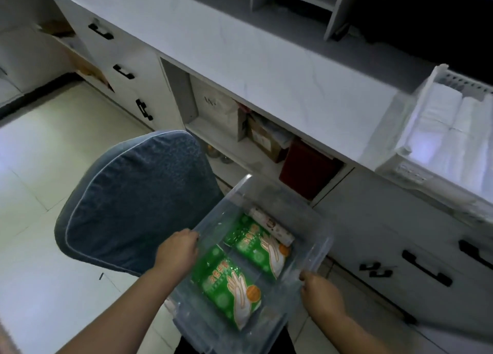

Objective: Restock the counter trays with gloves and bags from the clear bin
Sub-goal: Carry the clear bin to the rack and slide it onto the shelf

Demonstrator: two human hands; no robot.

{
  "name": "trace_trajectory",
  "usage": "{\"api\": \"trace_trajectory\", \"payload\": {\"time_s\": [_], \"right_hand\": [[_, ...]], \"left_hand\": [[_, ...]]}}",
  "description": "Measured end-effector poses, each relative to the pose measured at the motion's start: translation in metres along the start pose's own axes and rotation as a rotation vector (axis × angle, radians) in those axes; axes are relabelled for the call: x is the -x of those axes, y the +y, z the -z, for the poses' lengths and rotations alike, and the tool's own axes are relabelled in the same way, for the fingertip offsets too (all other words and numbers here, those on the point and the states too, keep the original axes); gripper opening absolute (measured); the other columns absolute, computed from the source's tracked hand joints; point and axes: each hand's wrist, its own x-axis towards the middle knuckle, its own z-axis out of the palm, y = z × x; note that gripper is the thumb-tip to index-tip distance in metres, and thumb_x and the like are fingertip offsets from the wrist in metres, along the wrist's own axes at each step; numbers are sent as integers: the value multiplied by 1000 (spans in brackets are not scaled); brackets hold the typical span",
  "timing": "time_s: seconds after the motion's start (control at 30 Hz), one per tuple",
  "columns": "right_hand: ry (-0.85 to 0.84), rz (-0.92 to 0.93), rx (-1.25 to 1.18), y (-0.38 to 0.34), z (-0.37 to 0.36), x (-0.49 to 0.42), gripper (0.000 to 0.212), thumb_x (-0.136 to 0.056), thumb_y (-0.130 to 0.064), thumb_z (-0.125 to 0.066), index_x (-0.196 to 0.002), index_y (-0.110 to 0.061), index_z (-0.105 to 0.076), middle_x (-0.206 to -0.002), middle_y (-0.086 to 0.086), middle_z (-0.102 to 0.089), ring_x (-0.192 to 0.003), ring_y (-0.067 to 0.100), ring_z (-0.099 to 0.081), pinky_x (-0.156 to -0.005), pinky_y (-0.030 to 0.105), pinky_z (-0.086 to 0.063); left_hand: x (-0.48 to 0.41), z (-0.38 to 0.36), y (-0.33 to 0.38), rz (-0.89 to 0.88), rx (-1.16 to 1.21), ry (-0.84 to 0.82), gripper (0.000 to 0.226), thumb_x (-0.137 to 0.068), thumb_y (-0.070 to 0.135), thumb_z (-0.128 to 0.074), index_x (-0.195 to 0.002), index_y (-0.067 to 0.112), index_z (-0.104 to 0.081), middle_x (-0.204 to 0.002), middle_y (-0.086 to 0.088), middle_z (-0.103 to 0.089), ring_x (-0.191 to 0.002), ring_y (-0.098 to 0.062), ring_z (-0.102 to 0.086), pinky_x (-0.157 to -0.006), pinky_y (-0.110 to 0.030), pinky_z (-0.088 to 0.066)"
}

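Clear bin (317, 249) held low in the lower middle of the frame, tilted, above the pale tiled floor (40, 166). Left hand (177, 249) curled over the bin's left rim, fingers closed on the edge. Right hand (320, 291) clamped on the rim at the bin's lower right corner. Inside the bin, two green glove packs lying flat side by side: near pack (229, 287) toward the bottom of the frame, far pack (256, 244) just above it, each printed with a pale hand outline and an orange dot. Beyond the far pack, a rolled packet (272, 227) resting against the bin's far wall; print too blurred to read. Left of the bin, a blue cushioned chair back (128, 199), touching or just beside the bin's left side, hard to tell which. Across the upper frame, a white table (240, 49); at its right edge, a white slatted tray (408, 164) holding folded white bags (440, 124). Open shelves (218, 134) under the table, crowded with boxes.
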Motion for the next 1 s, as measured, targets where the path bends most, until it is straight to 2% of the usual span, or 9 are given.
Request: {"api": "trace_trajectory", "payload": {"time_s": [0.1, 0.27, 0.33, 0.47, 0.57, 0.63, 0.7, 0.83, 1.0], "right_hand": [[66, -201, -262, -13, -21, 8, 24, -96, -20, -36, -109, -15, -55, -103, 10, -66, -91, 25, -61, -65, 24, -36], [229, -372, -595, -45, -53, 19, 9, -94, -21, -43, -100, -27, -47, -93, 3, -60, -79, 19, -60, -70, 32, -50], [269, -460, -640, -48, -63, 19, 11, -92, -24, -45, -102, -29, -47, -88, -2, -58, -71, 13, -56, -59, 25, -45], [230, -565, -692, -46, -86, 11, 25, -89, -15, -53, -114, -12, -54, -92, 4, -61, -66, 14, -52, -47, 16, -33], [145, -639, -758, -44, -92, 12, 10, -88, -15, -56, -80, -11, -60, -80, 9, -61, -62, 17, -51, -50, 19, -36], [129, -666, -844, -36, -97, 15, 28, -88, -12, -55, -60, -13, -51, -66, 9, -53, -61, 22, -50, -60, 28, -42], [125, -688, -909, -29, -100, 23, 29, -88, -10, -54, -60, -14, -50, -66, 8, -52, -64, 23, -51, -63, 32, -43], [215, -709, -1040, -10, -104, 49, 14, -84, -19, -61, -72, -21, -55, -73, 0, -59, -66, 15, -56, -57, 25, -43], [326, -790, -976, 34, -119, 101, 24, -82, -23, -64, -64, -26, -48, -65, -6, -53, -59, 9, -49, -51, 23, -35]], "left_hand": [[-23, -8, -14, -68, -2, -57, 25, -89, 17, -46, -111, 12, -56, -112, -7, -57, -101, -24, -56, -74, -36, -47], [-60, -21, -36, -187, 25, -160, 22, -91, 25, -46, -109, 14, -55, -109, -9, -57, -100, -27, -56, -80, -39, -50], [-69, -24, -40, -206, 55, -202, 23, -90, 29, -48, -106, 15, -55, -107, -8, -58, -97, -27, -57, -77, -36, -49], [-92, -31, -39, -237, 131, -276, 21, -90, 29, -50, -101, 12, -57, -104, -10, -61, -87, -25, -58, -67, -32, -45], [-105, -35, -33, -176, 129, -311, 21, -90, 20, -49, -101, 4, -55, -105, -17, -61, -86, -30, -59, -65, -31, -43], [-107, -37, -28, -121, 83, -334, 22, -91, 20, -47, -102, 3, -54, -105, -18, -61, -89, -32, -59, -68, -32, -45], [-106, -38, -21, -110, 39, -347, 19, -90, 20, -45, -97, 4, -53, -103, -18, -61, -88, -32, -59, -68, -32, -44], [-96, -40, 6, -174, 19, -353, 10, -85, 17, -52, -86, 8, -53, -93, -16, -63, -82, -32, -59, -64, -32, -43], [-61, -53, 68, -335, -36, -389, 12, -82, 17, -59, -89, 8, -55, -95, -15, -65, -84, -32, -60, -62, -29, -41]]}}
